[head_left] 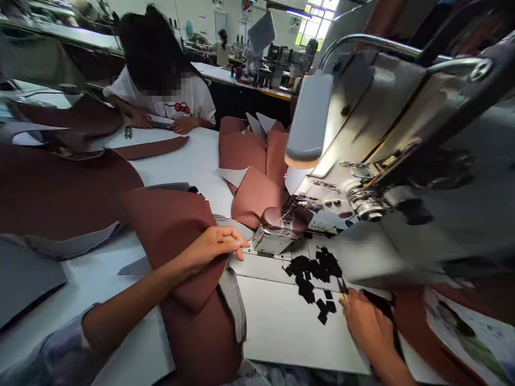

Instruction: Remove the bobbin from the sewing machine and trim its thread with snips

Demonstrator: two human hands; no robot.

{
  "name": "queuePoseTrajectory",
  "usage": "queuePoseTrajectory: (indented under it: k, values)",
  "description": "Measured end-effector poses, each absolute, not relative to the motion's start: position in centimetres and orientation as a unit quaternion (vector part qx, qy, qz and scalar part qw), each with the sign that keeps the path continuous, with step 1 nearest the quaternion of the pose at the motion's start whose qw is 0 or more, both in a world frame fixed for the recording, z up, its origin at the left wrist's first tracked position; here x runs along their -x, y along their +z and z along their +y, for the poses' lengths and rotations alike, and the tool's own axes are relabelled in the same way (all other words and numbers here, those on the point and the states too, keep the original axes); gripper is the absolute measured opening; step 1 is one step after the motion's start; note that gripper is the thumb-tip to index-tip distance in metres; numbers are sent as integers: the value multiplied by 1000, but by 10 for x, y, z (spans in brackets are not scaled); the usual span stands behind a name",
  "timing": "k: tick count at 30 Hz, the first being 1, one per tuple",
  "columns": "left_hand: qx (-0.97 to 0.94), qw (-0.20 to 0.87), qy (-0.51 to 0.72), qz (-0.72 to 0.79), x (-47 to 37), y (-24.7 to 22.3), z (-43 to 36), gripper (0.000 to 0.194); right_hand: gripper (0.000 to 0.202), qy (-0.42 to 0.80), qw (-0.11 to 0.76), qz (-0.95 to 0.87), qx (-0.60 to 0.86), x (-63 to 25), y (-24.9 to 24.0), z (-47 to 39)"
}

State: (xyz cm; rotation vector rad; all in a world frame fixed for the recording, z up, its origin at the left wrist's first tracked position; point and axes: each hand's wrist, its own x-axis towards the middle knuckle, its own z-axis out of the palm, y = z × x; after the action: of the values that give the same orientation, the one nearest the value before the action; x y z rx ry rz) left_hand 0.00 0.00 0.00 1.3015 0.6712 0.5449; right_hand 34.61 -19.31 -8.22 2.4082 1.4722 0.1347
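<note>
**Left hand on the brown panel, right hand at the black scraps**

Left hand (215,244) down on the brown leather panel (177,236), fingers curled loosely, thumb and fingertips pinching at the panel's right edge, close beside the sewing machine foot (277,225). Panel running long from the near desk edge up toward the machine, its grey-backed strip (235,300) hanging off the right side. Needle area just to the right of that left hand, a short gap across the white desk (281,321) between fingertips and machine bed. Definitely the nearer hand to the stitching point.

Right hand (364,321) low at the near right, partly closed around a slim yellow-tipped tool (341,292), exact grip hard to make out. Pile of black scraps (314,268) lying just up and left of it, touching distance from the tool's tip.

Sewn brown pieces (253,161) stacked beyond the machine. Grey lamp (308,123) hanging overhead. Co-worker in a white shirt (193,99) seated at the far side, both hands resting on the desk there.
</note>
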Motion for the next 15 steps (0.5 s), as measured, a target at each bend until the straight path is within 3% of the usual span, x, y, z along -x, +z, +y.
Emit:
queuePoseTrajectory:
  k: [6, 10, 12, 15]
  values:
    - [-564, 720, 250, 318, -7, 4, 9, 15, 24, 62, 162, 494, -852, -336, -87, -183]
    - [-554, 727, 252, 317, -9, 3, 10, 15, 13, 33, 160, 479, -862, -350, -77, -186]
    - [-555, 726, 256, 315, -11, 6, 9, 13, 18, 12, 107, 457, -883, -350, -67, -189]
    - [-558, 724, 259, 312, -15, 12, 8, 12, 32, -64, -93, 478, -871, -321, -54, -185]
